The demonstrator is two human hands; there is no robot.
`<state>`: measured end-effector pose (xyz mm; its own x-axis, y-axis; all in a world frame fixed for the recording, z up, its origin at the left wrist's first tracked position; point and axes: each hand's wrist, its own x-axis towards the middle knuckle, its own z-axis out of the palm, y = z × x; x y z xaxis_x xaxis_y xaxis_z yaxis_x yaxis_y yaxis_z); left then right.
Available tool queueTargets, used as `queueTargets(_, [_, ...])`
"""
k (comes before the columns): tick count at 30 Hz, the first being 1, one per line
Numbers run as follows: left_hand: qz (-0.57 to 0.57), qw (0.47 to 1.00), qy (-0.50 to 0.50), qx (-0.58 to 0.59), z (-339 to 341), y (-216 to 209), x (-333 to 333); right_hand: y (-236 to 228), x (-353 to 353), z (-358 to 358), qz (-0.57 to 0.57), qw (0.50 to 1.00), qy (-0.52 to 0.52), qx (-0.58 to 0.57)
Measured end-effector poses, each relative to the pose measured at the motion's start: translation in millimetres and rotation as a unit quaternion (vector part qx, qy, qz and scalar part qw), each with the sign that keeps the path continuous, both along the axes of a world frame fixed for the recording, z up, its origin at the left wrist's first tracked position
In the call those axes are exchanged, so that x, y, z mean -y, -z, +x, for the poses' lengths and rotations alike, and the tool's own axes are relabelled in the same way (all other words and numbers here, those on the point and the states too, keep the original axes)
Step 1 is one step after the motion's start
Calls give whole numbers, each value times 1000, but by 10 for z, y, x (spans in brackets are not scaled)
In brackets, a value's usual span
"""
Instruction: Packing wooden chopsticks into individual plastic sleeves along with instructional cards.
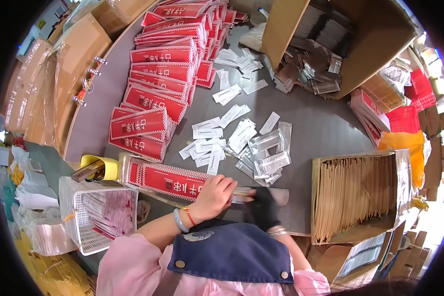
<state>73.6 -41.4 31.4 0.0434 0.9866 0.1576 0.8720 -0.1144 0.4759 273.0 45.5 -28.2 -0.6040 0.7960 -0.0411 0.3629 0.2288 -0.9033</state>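
Note:
My left hand (pixel 214 194), with a pale bracelet and a red cord at the wrist, curls its fingers over the right end of a red-and-white printed paper sleeve (pixel 170 181). That sleeve lies on top of a stack in a holder at the near table edge. My right hand (pixel 262 208) wears a black glove and is smeared by motion. Its fingertips meet a small clear-and-pale packet (pixel 241 195) at the sleeve's end. A clear plastic strip (pixel 281 196) lies just beyond the glove. Ahead are loose white paper packets (pixel 209 128) and clear-wrapped packets (pixel 271 160).
Overlapping red sleeves (pixel 153 101) fill the table's left. A cardboard box (pixel 286 24) of dark packets lies far right; another box (pixel 402 182) holds thin tan strips. A white plastic basket (pixel 76 217) and yellow cup (pixel 108 166) stand near left.

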Motion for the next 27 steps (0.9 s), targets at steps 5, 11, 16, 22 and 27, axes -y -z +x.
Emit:
queueTargets(5, [10, 999, 30, -45, -33, 46, -76, -372, -86, -36, 86, 991, -79, 70])
queueTargets(11, [9, 989, 114, -88, 19, -54, -173, -448, -176, -39, 312, 901, -141, 265])
queueTargets(16, [0, 988, 125, -93, -346, -555, -232, -848, -411, 143, 302, 918, -82, 245])
queueTargets(22, [24, 972, -196, -127, -986, -300, -209, -847, -400, 248, 283, 925, -14, 255])
queueTargets(27, [-42, 978, -202, 10, -137, 164, 11, -800, -337, 127, 258, 921, -49, 289])
